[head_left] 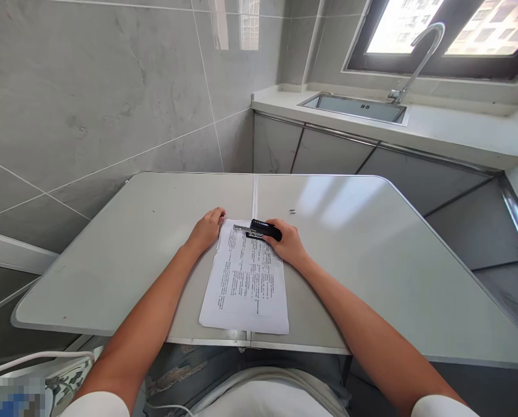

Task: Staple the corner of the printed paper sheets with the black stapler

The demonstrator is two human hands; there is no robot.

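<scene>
A black stapler (266,230) lies across the top of the printed paper (250,295), its bare metal part (242,229) pointing left. The black cover appears lifted away from that metal. My right hand (287,240) is closed around the stapler's right end. At the paper's upper left edge, my left hand (209,229) rests on the table with its fingers loosely bent and nothing visible in them. Whether its fingertips touch the sheet, I cannot tell. Two small staple strips (292,211) lie on the table beyond my right hand.
The pale folding table (363,278) has a seam down its middle. Grey tiled wall (111,75) stands behind and to the left. At the back right is a counter (449,124) with a sink (354,108) and a tall faucet (428,46).
</scene>
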